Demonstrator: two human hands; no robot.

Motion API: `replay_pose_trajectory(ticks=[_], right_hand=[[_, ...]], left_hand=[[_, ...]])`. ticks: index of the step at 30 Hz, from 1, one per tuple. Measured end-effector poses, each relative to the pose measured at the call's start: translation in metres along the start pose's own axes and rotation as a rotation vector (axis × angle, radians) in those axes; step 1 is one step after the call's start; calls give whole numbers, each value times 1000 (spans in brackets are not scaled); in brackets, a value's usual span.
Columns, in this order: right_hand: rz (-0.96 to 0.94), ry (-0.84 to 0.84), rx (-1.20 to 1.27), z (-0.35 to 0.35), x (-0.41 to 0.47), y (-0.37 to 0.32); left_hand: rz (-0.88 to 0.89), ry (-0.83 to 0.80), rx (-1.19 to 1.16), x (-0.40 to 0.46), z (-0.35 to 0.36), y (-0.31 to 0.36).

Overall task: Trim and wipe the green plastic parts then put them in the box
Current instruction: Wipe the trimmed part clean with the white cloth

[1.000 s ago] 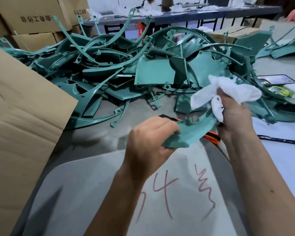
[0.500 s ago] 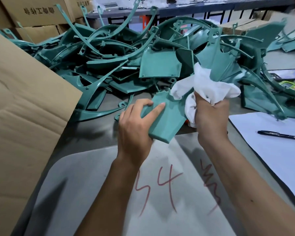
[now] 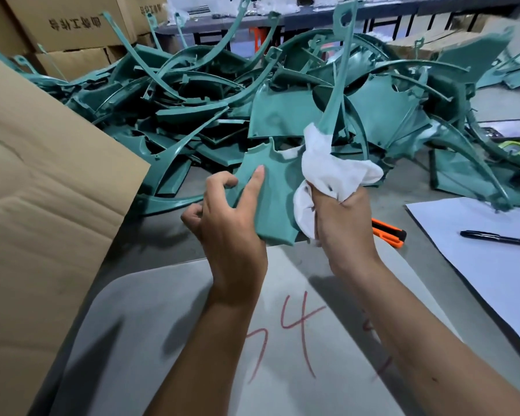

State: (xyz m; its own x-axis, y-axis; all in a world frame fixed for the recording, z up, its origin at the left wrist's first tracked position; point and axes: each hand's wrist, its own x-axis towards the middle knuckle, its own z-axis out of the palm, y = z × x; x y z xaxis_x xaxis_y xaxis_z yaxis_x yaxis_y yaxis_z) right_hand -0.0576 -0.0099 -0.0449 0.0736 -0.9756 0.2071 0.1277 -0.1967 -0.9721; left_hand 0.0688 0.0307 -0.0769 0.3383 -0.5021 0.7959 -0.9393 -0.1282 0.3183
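My left hand (image 3: pixel 231 223) holds the wide flat end of a green plastic part (image 3: pixel 270 187), forefinger laid along its face and the other fingers curled at its left edge. The part's thin curved arm rises from the cloth toward the top of the view. My right hand (image 3: pixel 339 223) grips a white cloth (image 3: pixel 333 172) bunched against the part where the flat end narrows into the arm. A large pile of green parts (image 3: pixel 192 115) covers the table behind. The open cardboard box flap (image 3: pixel 42 187) stands at the left.
An orange utility knife (image 3: pixel 388 231) lies on the table just right of my right hand. A white sheet (image 3: pixel 478 259) with a black pen (image 3: pixel 499 238) is at the right, a phone (image 3: pixel 511 129) beyond it. A grey board (image 3: pixel 168 340) with red writing lies under my arms.
The part has been turned upright, its thin arm now pointing up. The cloth has slid up along the flat end toward the arm. The knife is uncovered on the table.
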Motion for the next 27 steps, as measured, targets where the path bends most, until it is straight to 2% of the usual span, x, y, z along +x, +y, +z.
replay_pose_trajectory(ticks=[2,3,5,6,7,8,9,10,12,14,16,19,23,27], right_hand=[[-58,-56,-21,1,-9,0],[-88,-127,-55,4,-16,1],[-114,-370,-176,10,-31,5],[-163,-509,-261,13,-36,7],[-251,-589,-350,15,-38,8],[-313,-601,-357,14,-36,9],[-286,-572,-255,13,-33,6],[-239,-502,-78,12,-30,2],[-184,-238,247,8,-23,-2],[-42,124,294,-2,-8,-1],[89,274,221,-14,6,3],[151,286,287,-22,17,6],[95,98,374,-17,14,-1],[51,36,399,-15,14,-4]], left_hand=[[-31,-31,-31,0,1,-3],[-179,-11,-111,5,4,-7],[-602,85,-330,22,10,-13],[-720,124,-349,30,10,-18],[-766,135,-360,34,10,-21],[-782,117,-366,35,9,-22],[-714,92,-305,32,4,-23],[-543,75,-227,25,3,-25],[-189,74,-56,12,3,-25],[-137,94,-28,8,7,-22],[-137,131,-50,11,6,-17],[-30,89,-13,9,1,-13],[16,27,-19,7,-3,-2],[44,18,-42,5,-4,9]])
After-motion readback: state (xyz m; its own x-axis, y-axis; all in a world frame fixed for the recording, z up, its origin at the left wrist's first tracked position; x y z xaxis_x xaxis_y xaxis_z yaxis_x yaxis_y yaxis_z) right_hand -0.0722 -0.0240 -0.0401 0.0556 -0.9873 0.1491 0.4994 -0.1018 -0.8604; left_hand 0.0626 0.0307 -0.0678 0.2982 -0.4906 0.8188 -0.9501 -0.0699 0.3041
